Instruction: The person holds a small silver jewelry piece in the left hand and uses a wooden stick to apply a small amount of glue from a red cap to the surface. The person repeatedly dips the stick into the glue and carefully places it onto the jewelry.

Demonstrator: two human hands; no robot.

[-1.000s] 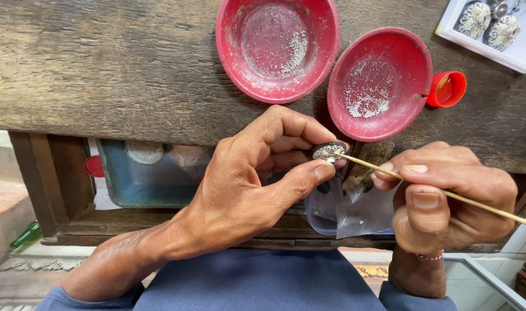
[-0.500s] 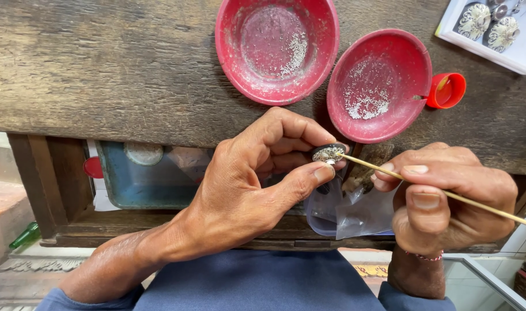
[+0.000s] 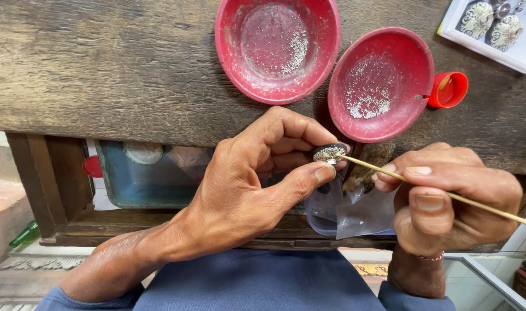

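Rough, weathered wood fills the upper part of the head view: your counter (image 3: 102, 63), with two red dishes on it just beyond your hands. One red dish (image 3: 277, 49) carries a thin scatter of tiny silvery beads, and the other red dish (image 3: 381, 83), just beside it, holds a denser patch of them, both near enough that your stick can reach them with little travel. Your left hand (image 3: 246, 190) is closed on a small oval ornament (image 3: 330, 153), pinched between thumb and fingertips with its decorated face turned up toward you, which keeps it steady and visible. Your right hand (image 3: 447, 198) is closed around a thin wooden stick (image 3: 447, 196), held like a pen, its tip touching the ornament's edge, a grip that suits fine placing. A clear plastic bag (image 3: 346, 210) hangs just under both hands, where it would catch anything that drops. A small red cap (image 3: 450, 89) touches the second dish's rim. At the top right corner a white tray (image 3: 522, 55) holds similar ornaments, set well apart from the beads. Below the counter edge sits a blue tin (image 3: 139, 181).
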